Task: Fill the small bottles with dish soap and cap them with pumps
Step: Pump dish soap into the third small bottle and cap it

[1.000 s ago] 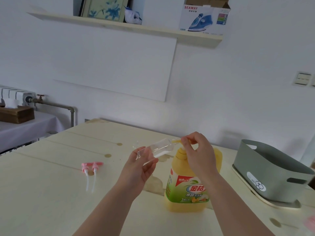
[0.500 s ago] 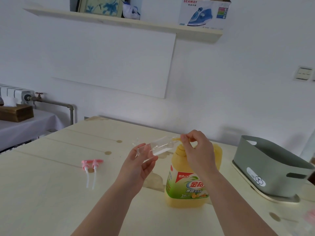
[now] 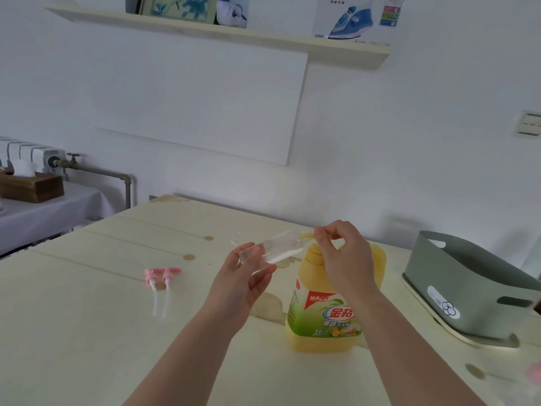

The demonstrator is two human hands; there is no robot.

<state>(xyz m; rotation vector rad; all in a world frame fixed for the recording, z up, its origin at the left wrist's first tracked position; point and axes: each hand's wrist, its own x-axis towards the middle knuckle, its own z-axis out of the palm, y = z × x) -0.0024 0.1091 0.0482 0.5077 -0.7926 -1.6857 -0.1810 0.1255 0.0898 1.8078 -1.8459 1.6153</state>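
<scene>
I can't see most of the pump (image 3: pixel 306 236) on the soap jug (image 3: pixel 322 317) under my right hand (image 3: pixel 345 259); pink thing (image 3: pixel 534 373) at right edge is blurred, cut off.

I see white wall (image 3: pixel 409 142) behind, light soft and even. White panel (image 3: pixel 199 95) fixed flat on it; above, pale shelf (image 3: pixel 263 39) carrying framed picture (image 3: pixel 178 7) and iron box (image 3: pixel 357 19). Far left: radiator (image 3: pixel 26 152), pipe (image 3: pixel 99 171) with valve, side table (image 3: pixel 49 212) under white cloth, wooden tissue box (image 3: pixel 32 187) on top. Switch plate (image 3: pixel 530 123) far right. Pale wood worktop (image 3: pixel 87 332), knots showing, fills my foreground.

pumps (image 3: pixel 162 278) left on table (image 3: pixel 87 332), soap jug (image 3: pixel 325 315) center, basket (image 3: pixel 468 291) right, small bottle (image 3: pixel 270 250) btwn hands
</scene>
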